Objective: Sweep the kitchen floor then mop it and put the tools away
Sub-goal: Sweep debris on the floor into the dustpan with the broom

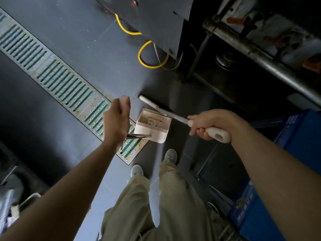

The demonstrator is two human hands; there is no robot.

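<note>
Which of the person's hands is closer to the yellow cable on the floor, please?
The left hand. It grips the dustpan handle directly below the yellow cable, while the right hand holds the broom farther right.

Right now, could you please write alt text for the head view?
Seen from above, a person's left hand grips a white dustpan handle while the right hand grips a white broom handle, over a grey floor crossed by a metal drain grate.
</note>
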